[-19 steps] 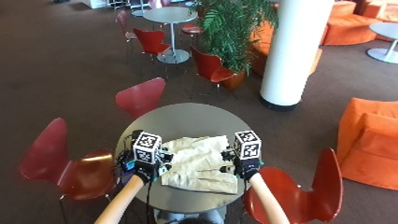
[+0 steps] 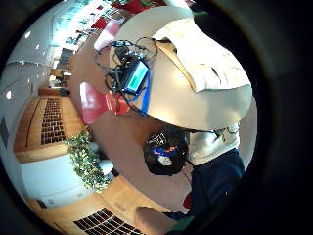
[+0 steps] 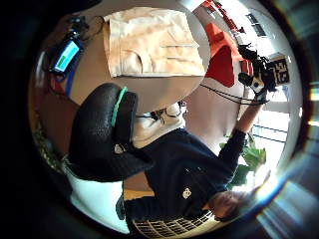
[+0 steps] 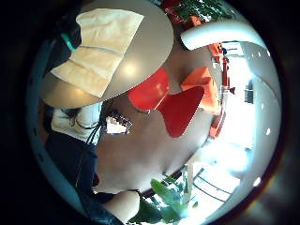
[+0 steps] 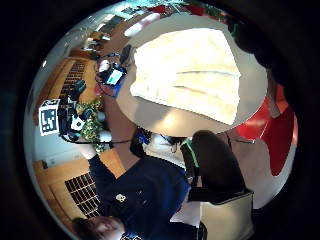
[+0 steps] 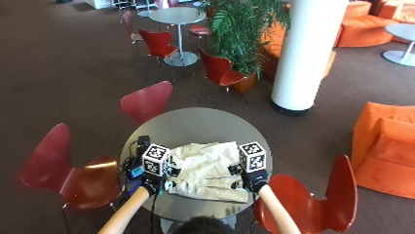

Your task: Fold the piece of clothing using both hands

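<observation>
Beige garment (image 6: 209,169) flat on round table (image 6: 195,124)

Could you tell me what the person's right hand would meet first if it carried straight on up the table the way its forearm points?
Probably only bare table: the right hand sits at the beige garment's right edge, and height above it is unclear.

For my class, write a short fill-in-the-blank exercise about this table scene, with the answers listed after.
1. The beige garment lies on a ____ grey table.
2. The chairs around the table are ____.
3. The left hand and right hand are at opposite ____ of the garment.

Missing words: round; red; sides
</observation>
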